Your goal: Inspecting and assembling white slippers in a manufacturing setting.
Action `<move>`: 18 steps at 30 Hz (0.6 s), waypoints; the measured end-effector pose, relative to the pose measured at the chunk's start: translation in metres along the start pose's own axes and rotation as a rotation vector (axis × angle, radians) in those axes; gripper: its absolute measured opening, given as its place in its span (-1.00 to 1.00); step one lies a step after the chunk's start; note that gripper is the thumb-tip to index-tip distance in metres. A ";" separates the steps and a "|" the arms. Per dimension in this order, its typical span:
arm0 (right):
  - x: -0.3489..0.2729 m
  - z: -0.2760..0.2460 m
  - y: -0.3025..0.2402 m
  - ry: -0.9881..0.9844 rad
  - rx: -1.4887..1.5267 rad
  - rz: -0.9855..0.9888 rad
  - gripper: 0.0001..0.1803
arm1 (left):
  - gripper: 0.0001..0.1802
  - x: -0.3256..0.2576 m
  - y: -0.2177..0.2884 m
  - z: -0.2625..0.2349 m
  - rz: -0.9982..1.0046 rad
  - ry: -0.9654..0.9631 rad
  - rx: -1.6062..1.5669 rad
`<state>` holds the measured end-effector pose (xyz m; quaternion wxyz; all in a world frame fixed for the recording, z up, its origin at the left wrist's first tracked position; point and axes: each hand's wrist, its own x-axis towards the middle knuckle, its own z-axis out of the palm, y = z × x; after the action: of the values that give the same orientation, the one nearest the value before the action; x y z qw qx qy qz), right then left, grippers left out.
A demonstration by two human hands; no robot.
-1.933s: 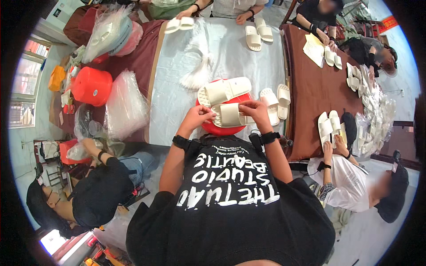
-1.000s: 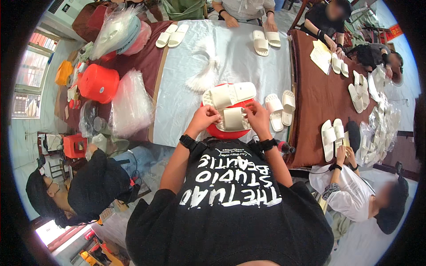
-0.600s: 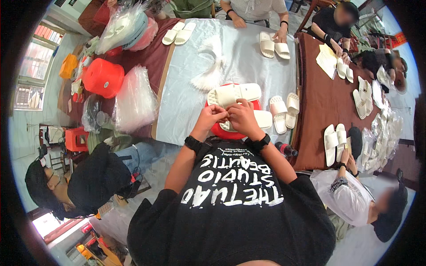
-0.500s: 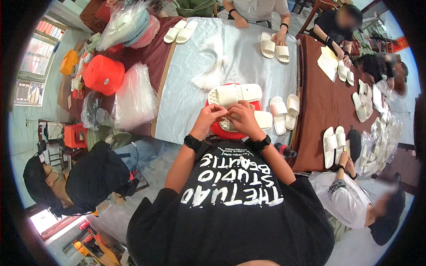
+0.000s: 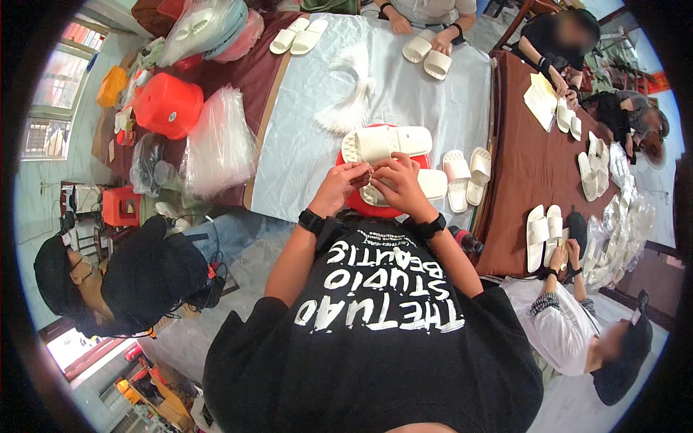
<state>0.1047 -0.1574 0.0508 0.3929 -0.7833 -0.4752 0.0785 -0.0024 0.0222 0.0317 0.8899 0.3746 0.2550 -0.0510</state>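
Note:
Two cream slippers lie on a round red seat [image 5: 421, 163] at the table's near edge. Over the near slipper [image 5: 433, 183], my left hand [image 5: 341, 187] and my right hand [image 5: 401, 186] are almost together, fingers pinched. A thin pale strand [image 5: 371, 173] shows between the fingertips; its exact form is too small to tell. My right fingertips are close to the strap of the far slipper [image 5: 377, 144]. Beyond them, a bundle of fine white strands [image 5: 355, 90] is spread on the grey-covered table [image 5: 303, 130].
Slipper pairs stand at the table's right [image 5: 468, 179] and far left [image 5: 298, 36]. Across, a person's hand [image 5: 442, 45] touches another pair. Left are a red bucket [image 5: 170, 106] and clear plastic bags [image 5: 220, 144]. A brown table [image 5: 523, 155] with co-workers stands right; a dark bottle [image 5: 468, 240] is near my right arm.
The view has shifted slightly. My hands stay pinched together over the slippers, fingers a little changed. Across the table, the person's slippers have moved left and turned. The lower-right co-worker's hands have shifted.

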 end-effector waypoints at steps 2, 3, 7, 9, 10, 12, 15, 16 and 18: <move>0.000 -0.001 -0.001 0.007 -0.003 -0.006 -0.88 | -0.77 0.001 0.000 -0.001 0.003 0.005 -0.003; 0.001 -0.001 -0.002 0.018 -0.016 -0.017 -0.87 | -0.77 0.001 0.000 -0.001 0.003 0.017 0.004; 0.002 -0.002 -0.004 0.016 -0.017 -0.014 -0.88 | -0.76 0.002 -0.001 -0.001 0.007 0.013 0.024; 0.002 -0.002 -0.004 0.014 -0.004 -0.012 -0.89 | -0.76 0.001 -0.001 -0.001 0.007 0.015 0.024; 0.002 -0.002 -0.004 0.011 -0.008 -0.012 -0.89 | -0.75 0.001 -0.001 -0.001 0.007 0.019 0.024; 0.002 -0.002 -0.004 0.025 -0.001 -0.021 -0.89 | -0.75 0.001 -0.001 -0.001 0.009 0.022 0.025; 0.002 -0.003 -0.005 0.029 -0.007 -0.029 -0.89 | -0.74 0.002 -0.001 -0.002 0.003 0.022 0.039; 0.002 -0.003 -0.005 0.030 -0.009 -0.030 -0.89 | -0.73 0.003 -0.001 -0.002 0.005 0.019 0.038; 0.002 -0.004 -0.006 0.005 -0.028 -0.017 -0.90 | -0.73 0.004 -0.001 -0.002 0.007 0.014 0.038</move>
<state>0.1032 -0.1567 0.0583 0.3839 -0.7847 -0.4821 0.0665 -0.0006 0.0236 0.0279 0.8810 0.3927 0.2590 -0.0501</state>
